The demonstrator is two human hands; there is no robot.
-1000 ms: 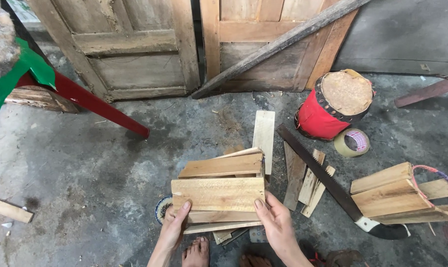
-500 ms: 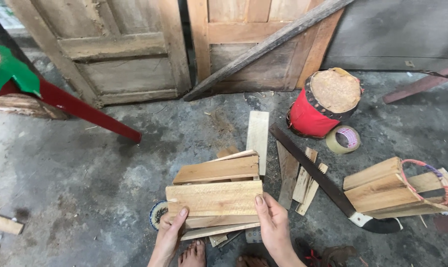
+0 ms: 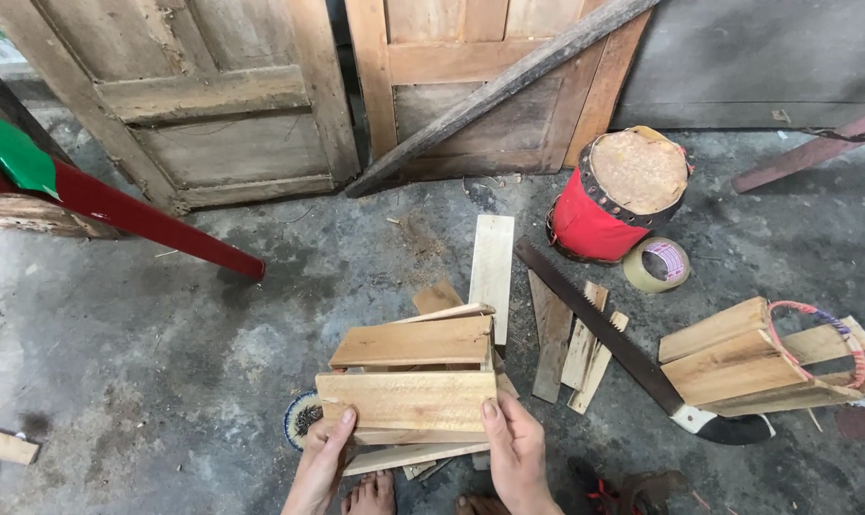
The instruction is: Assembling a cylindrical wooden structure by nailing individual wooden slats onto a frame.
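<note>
A small box of pale wooden slats (image 3: 409,381) stands on the concrete floor at the bottom centre. My left hand (image 3: 320,460) grips its lower left corner, thumb on the front slat. My right hand (image 3: 518,453) grips the lower right corner the same way. Loose slats (image 3: 404,460) stick out under the box. A small round tin (image 3: 302,417) with dark bits lies just left of my left hand.
A hand saw (image 3: 623,345) lies diagonally to the right over several loose boards (image 3: 566,343). Beyond it are a red drum (image 3: 609,205) with a wooden top, a roll of tape (image 3: 657,264), and a second slat bundle (image 3: 747,362). Old wooden doors (image 3: 223,105) lean at the back; a red bar (image 3: 156,221) at left.
The view has shifted slightly, so everything sits a little lower and left. Both hands keep their hold on the slat box, which has barely moved.
</note>
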